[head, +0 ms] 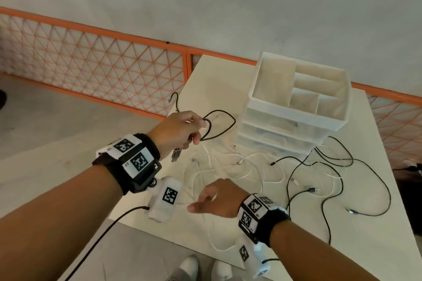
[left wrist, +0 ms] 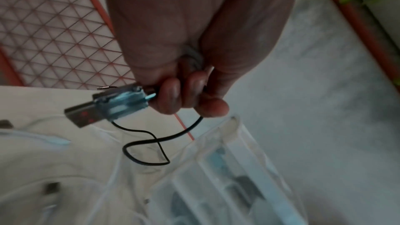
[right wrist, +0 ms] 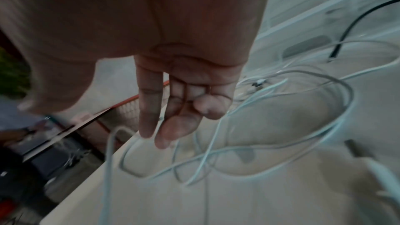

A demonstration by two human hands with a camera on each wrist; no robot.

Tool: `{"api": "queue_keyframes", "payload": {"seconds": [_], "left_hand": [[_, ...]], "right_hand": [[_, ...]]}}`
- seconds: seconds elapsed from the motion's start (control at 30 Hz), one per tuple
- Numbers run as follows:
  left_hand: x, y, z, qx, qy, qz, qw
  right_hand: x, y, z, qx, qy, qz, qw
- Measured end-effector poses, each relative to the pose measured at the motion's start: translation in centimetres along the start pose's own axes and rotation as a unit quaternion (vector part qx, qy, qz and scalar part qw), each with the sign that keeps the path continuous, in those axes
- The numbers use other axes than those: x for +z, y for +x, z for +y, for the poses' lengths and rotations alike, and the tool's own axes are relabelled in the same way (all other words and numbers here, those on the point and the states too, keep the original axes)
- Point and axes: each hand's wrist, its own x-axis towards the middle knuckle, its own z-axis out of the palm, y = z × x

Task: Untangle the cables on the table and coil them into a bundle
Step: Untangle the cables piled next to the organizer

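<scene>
The left hand (head: pixel 180 131) grips a short coiled black cable (head: pixel 220 124) above the white table's (head: pixel 228 75) left edge. The right hand (head: pixel 219 198), fingers relaxed and empty, hovers nearer the tangled thin white cables (head: pixel 230 166) just beyond it.

Black cable (head: pixel 220 124) looped, lifted off the table, USB plug (left wrist: pixel 103 107) dangling; white cables (head: pixel 228 166) and other black cables (head: pixel 331 166) tangled on table.
</scene>
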Motion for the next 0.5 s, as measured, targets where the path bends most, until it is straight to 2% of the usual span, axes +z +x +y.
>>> {"api": "queue_keyframes", "payload": {"seconds": [0.07,0.13,0.23,0.3,0.37,0.5], "left_hand": [[0.0,-0.9,-1.6,-0.012,0.054,-0.028,0.998],[-0.1,-1.5,-3.1,-0.011,0.085,-0.057,0.995],[0.0,-2.0,-5.0,0.038,0.115,-0.115,0.986],[0.6,-1.7,-5.7,0.078,0.138,-0.132,0.979],[1.3,-1.2,-5.9,0.110,0.162,-0.093,0.976],[1.9,0.7,-5.5,0.134,0.197,-0.027,0.971]], "right_hand": [[1.4,0.9,-0.2,0.013,-0.054,-0.025,0.998],[1.7,1.1,0.1,0.010,-0.065,-0.016,0.998],[-0.9,-0.5,-0.3,-0.031,0.023,0.036,0.999],[-3.8,-2.1,-1.0,-0.052,0.096,0.113,0.988],[-7.0,-3.9,-1.7,-0.055,0.152,0.198,0.967],[-12.2,-7.0,-1.2,-0.045,0.223,0.408,0.884]]}}
